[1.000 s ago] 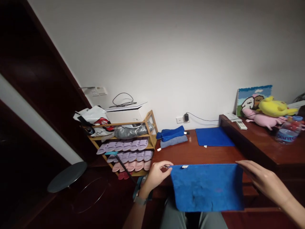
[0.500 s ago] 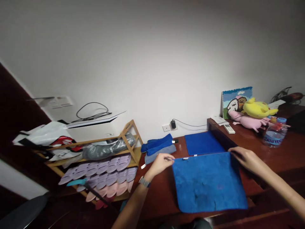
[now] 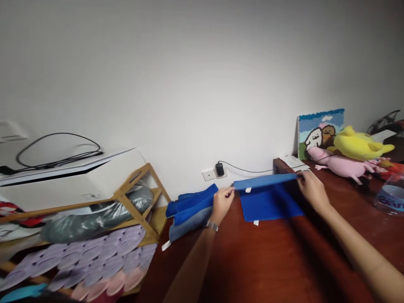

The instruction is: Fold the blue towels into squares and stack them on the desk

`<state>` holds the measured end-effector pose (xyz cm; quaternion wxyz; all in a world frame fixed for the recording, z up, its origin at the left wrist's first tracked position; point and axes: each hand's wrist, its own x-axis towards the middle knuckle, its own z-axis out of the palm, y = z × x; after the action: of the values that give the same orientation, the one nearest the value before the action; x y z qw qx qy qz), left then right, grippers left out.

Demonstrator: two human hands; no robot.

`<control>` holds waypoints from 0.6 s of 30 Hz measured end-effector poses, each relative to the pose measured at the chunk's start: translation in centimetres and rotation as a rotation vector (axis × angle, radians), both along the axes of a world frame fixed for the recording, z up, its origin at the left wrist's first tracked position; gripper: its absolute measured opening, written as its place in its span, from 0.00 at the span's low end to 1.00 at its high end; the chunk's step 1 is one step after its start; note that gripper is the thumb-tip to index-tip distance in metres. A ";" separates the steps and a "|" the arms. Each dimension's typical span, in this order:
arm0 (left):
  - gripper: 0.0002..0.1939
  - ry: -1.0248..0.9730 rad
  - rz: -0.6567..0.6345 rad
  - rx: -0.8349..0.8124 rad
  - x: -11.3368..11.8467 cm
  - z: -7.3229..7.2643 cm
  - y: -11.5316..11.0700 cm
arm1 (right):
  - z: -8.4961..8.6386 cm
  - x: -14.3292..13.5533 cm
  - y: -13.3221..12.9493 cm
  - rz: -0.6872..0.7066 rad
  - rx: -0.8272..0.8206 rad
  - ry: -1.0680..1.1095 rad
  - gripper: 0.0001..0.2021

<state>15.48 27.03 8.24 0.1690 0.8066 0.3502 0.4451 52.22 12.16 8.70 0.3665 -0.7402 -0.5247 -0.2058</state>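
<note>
**One left hand [image 3: 222,203], one right hand [image 3: 311,189], two unrolled cloths**

Makes two when adding one held cloth [image 3: 268,181] to one laid-out cloth [image 3: 268,208]. At least three rolled cloths [image 3: 195,206]; hard to number exactly where overlapping. Three white labels [image 3: 248,190]: one on the held cloth, one on the laid-out cloth, one by the rolls. Two plush toys: one yellow plush [image 3: 361,145], one pink plush [image 3: 341,164]. One picture [image 3: 320,132], showing two cartoon animals. One bottle [image 3: 391,195], one wristwatch [image 3: 212,226]. Two socket plates [image 3: 208,175], one plug [image 3: 220,169]. One rack [image 3: 121,188], one box [image 3: 63,185], one coiled cable [image 3: 80,158]. Two rows of lilac slippers [image 3: 102,246], one row of pink slippers [image 3: 115,284]; too blurred to count singly.
</note>
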 end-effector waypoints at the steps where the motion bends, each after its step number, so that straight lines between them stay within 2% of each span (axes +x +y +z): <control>1: 0.12 0.031 -0.003 0.004 0.4 -2.5 0.1 | -2.6 -0.3 0.0 -0.020 -0.059 0.011 0.16; 3: 0.13 0.088 -0.010 -0.025 1.3 -7.5 -0.2 | -8.2 -0.9 0.0 -0.051 -0.224 0.051 0.17; 5: 0.13 0.141 -0.031 -0.059 2.1 -11.8 -0.9 | -13.6 -1.0 -0.2 -0.077 -0.394 0.108 0.18; 7: 0.13 0.189 -0.043 -0.082 2.7 -15.0 -1.8 | -18.0 -0.7 -0.4 -0.078 -0.466 0.127 0.18; 9: 0.13 0.264 -0.037 -0.067 3.0 -17.0 -2.4 | -21.0 0.0 -0.6 -0.049 -0.422 0.106 0.18; 12: 0.14 0.423 -0.040 0.017 2.9 -18.2 -2.7 | -23.1 1.0 -0.9 0.001 -0.310 0.090 0.20; 18: 0.09 0.537 -0.049 0.131 2.0 -18.9 -3.0 | -23.8 1.7 -1.3 0.072 -0.276 0.151 0.22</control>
<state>17.53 24.05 -10.69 0.0285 0.9131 0.3334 0.2330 53.94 10.82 -15.07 0.3069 -0.7778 -0.5450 -0.0621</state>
